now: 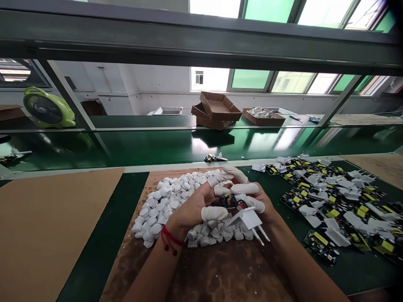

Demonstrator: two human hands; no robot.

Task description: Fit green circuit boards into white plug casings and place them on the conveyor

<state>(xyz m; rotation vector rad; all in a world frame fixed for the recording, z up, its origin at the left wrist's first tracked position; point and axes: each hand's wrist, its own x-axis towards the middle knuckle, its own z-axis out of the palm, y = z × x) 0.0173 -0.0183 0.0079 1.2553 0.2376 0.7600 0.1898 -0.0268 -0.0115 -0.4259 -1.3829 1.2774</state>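
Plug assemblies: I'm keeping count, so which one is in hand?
The plug assembly held between the left hand and right hand; the others lie in the right-side heap or on the green belt.

Daylight from back windows (252, 79); clear panes (214, 7) blown out. White glare streaks on glossy green conveyor belt (141, 144), dark reflection below cardboard trays (222, 107). Overhead beam (189, 37) shaded underneath. Wide-angle stretching toward edges; top-right corner dark. Foreground moderately lit, fairly crisp.
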